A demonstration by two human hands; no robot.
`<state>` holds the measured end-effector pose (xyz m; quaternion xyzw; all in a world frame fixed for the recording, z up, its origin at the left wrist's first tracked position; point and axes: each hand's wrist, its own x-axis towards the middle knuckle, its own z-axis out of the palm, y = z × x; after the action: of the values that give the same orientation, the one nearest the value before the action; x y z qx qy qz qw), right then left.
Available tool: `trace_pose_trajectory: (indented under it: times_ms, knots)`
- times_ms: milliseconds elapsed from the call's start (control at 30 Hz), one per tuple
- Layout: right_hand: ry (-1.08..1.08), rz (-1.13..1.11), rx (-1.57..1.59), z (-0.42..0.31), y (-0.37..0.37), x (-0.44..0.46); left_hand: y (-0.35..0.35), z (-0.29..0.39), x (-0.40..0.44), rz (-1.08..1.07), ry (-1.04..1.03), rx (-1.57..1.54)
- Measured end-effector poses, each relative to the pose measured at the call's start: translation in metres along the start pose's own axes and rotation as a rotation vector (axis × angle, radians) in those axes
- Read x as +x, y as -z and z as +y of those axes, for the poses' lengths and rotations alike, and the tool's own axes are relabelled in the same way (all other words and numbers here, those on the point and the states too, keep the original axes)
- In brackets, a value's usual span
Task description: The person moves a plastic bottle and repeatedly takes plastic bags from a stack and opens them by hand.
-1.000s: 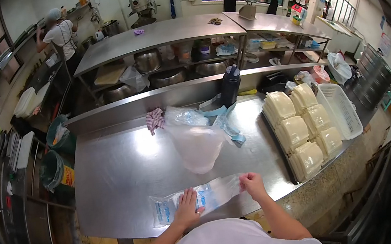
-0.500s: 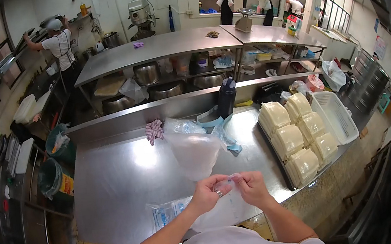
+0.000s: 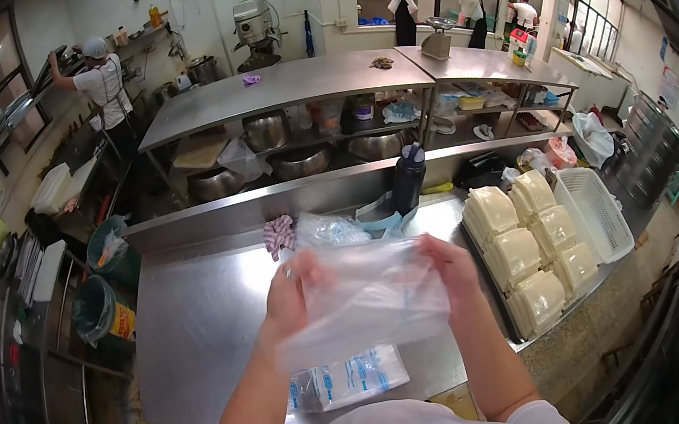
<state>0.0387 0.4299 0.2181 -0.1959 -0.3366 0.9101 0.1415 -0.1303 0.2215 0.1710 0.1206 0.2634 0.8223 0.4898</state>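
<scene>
A clear plastic bag (image 3: 371,297) is stretched wide above the steel worktable (image 3: 194,340), slightly blurred by motion. My left hand (image 3: 288,293) grips its left edge, and my right hand (image 3: 452,270) pinches its upper right corner. Below the bag, near my body, lie flat plastic packs with blue print (image 3: 364,376). Behind it are a crumpled clear bag (image 3: 329,228), a striped cloth (image 3: 279,235) and a dark bottle (image 3: 409,178). To the right of my right hand, a dark tray (image 3: 500,311) carries several plastic-wrapped stacks of cream-coloured sheets (image 3: 535,300).
A white plastic basket (image 3: 594,210) stands beyond the tray. Bins with liners (image 3: 101,307) are left of the table. Across a raised steel ledge stands another counter (image 3: 298,81) with pots below. One person (image 3: 102,88) works at the far left, another (image 3: 524,13) at the far right.
My hands have moved apart and forward, spreading the bag that was bunched between my fingers. The printed packs are more exposed. The person at the left has lowered an arm.
</scene>
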Motion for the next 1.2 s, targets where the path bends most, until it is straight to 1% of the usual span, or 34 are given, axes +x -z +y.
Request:
trace_pose_trajectory:
  times_ms: [67,100,133,167,200,233,300,333,367,400,433,500,533,600,633,700,733,800,833,900,933,1000,1033,1067,1133,1200]
  knots:
    - [0.015,0.123,-0.357,0.022,0.024,0.058,0.006,0.018,0.022,0.167,0.289,-0.062]
    - [-0.009,0.175,-0.583,0.043,0.044,0.082,0.049,0.0,0.043,0.222,0.358,0.052]
    - [-0.034,0.228,-0.809,0.071,0.067,0.1,0.053,-0.018,0.048,0.378,0.185,0.067]
    - [-0.088,0.137,-0.568,0.101,0.094,0.111,0.061,-0.039,0.049,0.532,0.01,0.081]
    - [-0.144,0.048,-0.325,0.129,0.115,0.113,0.162,-0.064,0.061,0.415,0.21,0.226]
    - [-0.122,0.098,-0.301,0.149,0.126,0.108,0.191,-0.09,0.06,0.475,0.211,0.266]
    - [-0.053,0.166,-0.261,0.167,0.128,0.118,0.197,-0.123,0.047,0.562,0.224,0.259]
    - [-0.088,0.193,-0.317,0.16,0.126,0.122,0.194,-0.125,0.045,0.608,0.235,0.258]
    - [-0.135,0.23,-0.371,0.15,0.133,0.117,0.196,-0.123,0.042,0.619,0.196,0.281]
    - [-0.191,0.276,-0.426,0.145,0.145,0.105,0.184,-0.119,0.034,0.635,0.166,0.298]
    - [-0.241,0.265,-0.715,0.143,0.159,0.097,0.172,-0.116,0.028,0.646,0.132,0.315]
    - [-0.337,0.22,-1.292,0.141,0.176,0.075,0.153,-0.111,0.007,0.737,0.059,0.542]
    - [-0.402,0.159,-1.381,0.147,0.176,0.063,0.15,-0.111,0.001,0.775,0.019,0.659]
    - [-0.539,0.031,-1.548,0.164,0.176,0.03,0.159,-0.145,-0.029,0.664,-0.078,1.074]
    - [-0.475,0.046,-1.511,0.174,0.181,0.022,0.163,-0.162,-0.043,0.594,-0.134,1.279]
    - [-0.354,0.069,-1.44,0.199,0.199,0.008,0.138,-0.188,-0.075,0.408,-0.172,1.602]
    - [-0.338,0.125,-1.28,0.211,0.217,0.005,0.13,-0.197,-0.087,0.305,-0.194,1.762]
    - [-0.299,0.234,-0.953,0.224,0.256,0.0,0.138,-0.214,-0.106,0.202,-0.19,1.936]
    - [-0.214,0.284,-0.909,0.217,0.26,-0.005,0.141,-0.219,-0.111,0.143,-0.19,2.022]
    - [-0.045,0.385,-0.818,0.202,0.265,-0.016,0.153,-0.221,-0.119,0.073,-0.166,2.026]
    - [-0.06,0.395,-0.755,0.191,0.255,-0.023,0.155,-0.22,-0.121,0.04,-0.155,2.028]
    - [-0.088,0.407,-0.634,0.162,0.221,-0.035,0.15,-0.218,-0.12,0.044,-0.133,2.002]
    - [-0.059,0.356,-0.651,0.154,0.211,-0.039,0.144,-0.214,-0.119,0.045,-0.122,1.99]
    - [-0.027,0.309,-0.667,0.147,0.202,-0.042,0.136,-0.212,-0.116,0.074,-0.158,1.902]
    - [0.052,0.22,-0.708,0.129,0.175,-0.051,0.099,-0.203,-0.105,0.125,-0.226,1.72]
    - [0.131,0.125,-0.755,0.112,0.139,-0.062,0.033,-0.176,-0.085,0.063,-0.312,1.517]
